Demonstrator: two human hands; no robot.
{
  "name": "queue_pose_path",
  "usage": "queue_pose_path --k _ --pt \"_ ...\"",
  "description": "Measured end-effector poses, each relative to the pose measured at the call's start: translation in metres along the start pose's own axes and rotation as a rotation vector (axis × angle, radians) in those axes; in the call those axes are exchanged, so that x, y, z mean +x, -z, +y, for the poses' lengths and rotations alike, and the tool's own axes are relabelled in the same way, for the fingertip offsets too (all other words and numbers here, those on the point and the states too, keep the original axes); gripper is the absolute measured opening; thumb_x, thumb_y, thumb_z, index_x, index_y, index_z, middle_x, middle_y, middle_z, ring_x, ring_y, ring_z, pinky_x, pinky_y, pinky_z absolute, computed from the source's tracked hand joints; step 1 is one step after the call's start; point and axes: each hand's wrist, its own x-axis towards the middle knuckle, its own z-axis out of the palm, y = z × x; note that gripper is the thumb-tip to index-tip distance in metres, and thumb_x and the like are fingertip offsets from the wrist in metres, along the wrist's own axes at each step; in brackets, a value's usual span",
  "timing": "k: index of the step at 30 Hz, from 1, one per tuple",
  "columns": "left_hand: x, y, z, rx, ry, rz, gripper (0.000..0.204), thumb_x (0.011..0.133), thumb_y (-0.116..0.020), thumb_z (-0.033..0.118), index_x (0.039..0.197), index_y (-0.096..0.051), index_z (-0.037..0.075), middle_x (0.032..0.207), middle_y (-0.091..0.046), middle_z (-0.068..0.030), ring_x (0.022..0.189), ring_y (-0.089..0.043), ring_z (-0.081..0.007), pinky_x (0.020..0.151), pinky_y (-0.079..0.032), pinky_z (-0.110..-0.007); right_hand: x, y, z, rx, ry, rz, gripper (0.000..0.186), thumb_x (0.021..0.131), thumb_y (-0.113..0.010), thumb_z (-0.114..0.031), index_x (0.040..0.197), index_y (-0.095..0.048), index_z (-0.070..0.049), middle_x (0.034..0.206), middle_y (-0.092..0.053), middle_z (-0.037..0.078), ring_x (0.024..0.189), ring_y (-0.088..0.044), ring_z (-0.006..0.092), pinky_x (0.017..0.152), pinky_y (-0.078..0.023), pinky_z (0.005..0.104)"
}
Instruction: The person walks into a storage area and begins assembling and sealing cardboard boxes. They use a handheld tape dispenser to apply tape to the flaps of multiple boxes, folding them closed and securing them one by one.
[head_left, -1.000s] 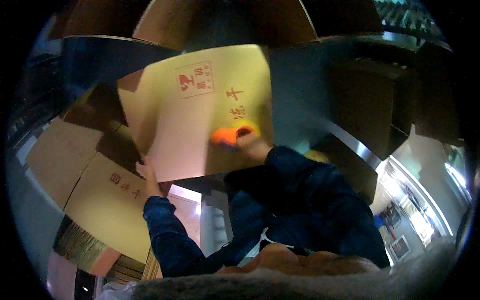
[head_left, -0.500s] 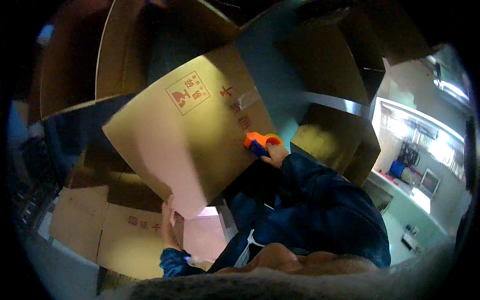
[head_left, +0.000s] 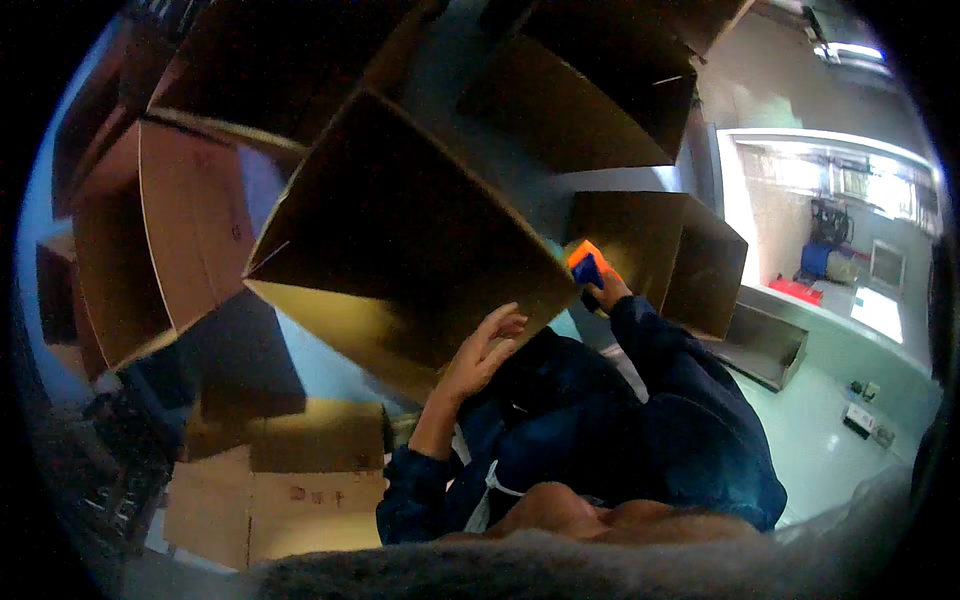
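Note:
In front of me sits a large cardboard box (head_left: 400, 200), tilted so that its open mouth faces up and its dark inside shows. My left hand (head_left: 482, 355) is at the near edge of this box, fingers stretched out and holding nothing. Whether its fingertips touch the cardboard I cannot tell. Off the box's right corner, my right hand (head_left: 612, 294) grips an orange and blue tape dispenser (head_left: 590, 262) by its handle.
Open cardboard boxes surround me: one at the left (head_left: 190, 220), one at the upper right (head_left: 570, 100) and one at the right (head_left: 650, 240). Flattened cardboard (head_left: 310, 500) lies at the lower left. A pale green surface (head_left: 810, 470) with small items is at the right.
The box has turned from a printed outer face to its open mouth. My left hand has left its lower corner and moved right; my right hand moved right with the tape dispenser.

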Motion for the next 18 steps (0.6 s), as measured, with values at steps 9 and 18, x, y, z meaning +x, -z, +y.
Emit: queue_pose_path --k 9,18 --pt "-0.051 0.009 -0.022 0.02 0.135 0.865 0.029 0.095 -0.048 0.019 0.119 -0.051 0.002 0.104 -0.059 -0.0111 0.093 -0.06 -0.0199 0.083 -0.046 -0.031 -0.041 -0.048 0.155 0.132 -0.385 -0.186 0.052 0.079 -0.066 -0.042 0.102 -0.06 0.004 0.097 -0.064 0.023 0.092 -0.061 0.0366 0.079 -0.048 0.0421" --pt "-0.236 0.001 -0.149 -0.328 0.306 1.35 0.015 0.09 -0.051 0.018 0.09 -0.054 0.002 0.074 -0.053 -0.006 0.058 -0.05 -0.0132 0.048 -0.039 -0.028 -0.047 -0.106 0.22 -0.087 0.044 -0.06 0.053 0.078 -0.062 -0.054 0.083 -0.066 -0.002 0.079 -0.065 0.021 0.075 -0.062 0.0372 0.066 -0.049 0.045"
